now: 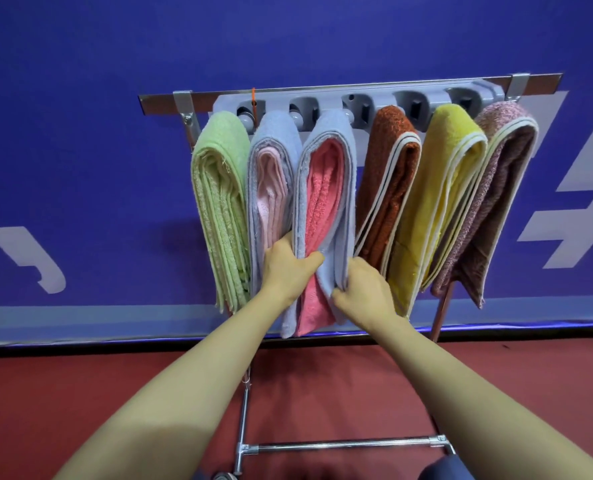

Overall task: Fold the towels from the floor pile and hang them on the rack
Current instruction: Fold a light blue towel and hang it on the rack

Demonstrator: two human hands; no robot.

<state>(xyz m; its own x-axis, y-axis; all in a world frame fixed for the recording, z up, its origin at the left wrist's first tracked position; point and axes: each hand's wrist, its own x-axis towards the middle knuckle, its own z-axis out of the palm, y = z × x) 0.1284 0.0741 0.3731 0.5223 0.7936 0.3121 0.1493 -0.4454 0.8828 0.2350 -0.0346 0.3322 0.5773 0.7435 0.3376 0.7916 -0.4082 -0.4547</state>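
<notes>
L hand (pixel 284 268): pinching left edge of blue-coral towel (pixel 326 188), thumb curling onto its front, fingers going behind.
R hand (pixel 364 292): gripping same towel's lower right edge, fingertips tucking behind the fold.
blue-coral towel: hanging folded on rack (pixel 357 98), 3rd from left, at 12 o'clock from both hands.
left neighbours: green towel (pixel 219 202) & blue-pink towel (pixel 271 174) hanging at 10-11 o'clock of hands.
right neighbours: rust towel (pixel 388 174), yellow towel (pixel 440 188), mauve towel (pixel 496 188) hanging at 1-2 o'clock.
bkgd: blue wall (pixel 80 98) behind rack; red floor (pixel 80 393) at 6 o'clock w/ base bar (pixel 340 445) lying across it.
</notes>
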